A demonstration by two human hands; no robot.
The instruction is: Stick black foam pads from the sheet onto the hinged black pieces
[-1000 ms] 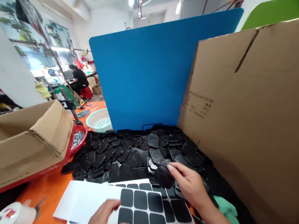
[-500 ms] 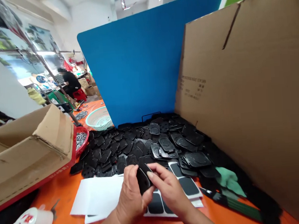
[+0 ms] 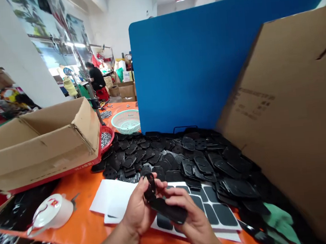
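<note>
Above the table, my left hand [image 3: 138,208] is closed on the upright part of a black plastic piece [image 3: 149,189]. My right hand [image 3: 191,215] grips a flatter, rounded black plate [image 3: 170,210] that meets it at an angle. Whether the two are one hinged piece or separate parts I cannot tell. Beneath my hands lies a white sheet with dark rounded stickers [image 3: 225,214]. White paper [image 3: 112,197] sits left of it. Just beyond spreads a heap of black plastic plates [image 3: 166,159].
A cardboard box [image 3: 41,154] and a red bowl of metal parts [image 3: 106,139] stand left; a pale green basket [image 3: 126,121] is behind. A blue board [image 3: 193,70] and cardboard panel [image 3: 293,126] border the heap. White round container [image 3: 53,211], green cloth [image 3: 280,221]. A person [image 3: 96,76] sits far off.
The black piece, close together between my hands before, now shows two parts spread at an angle. My right hand has turned palm-up beneath its part. The view has swung left.
</note>
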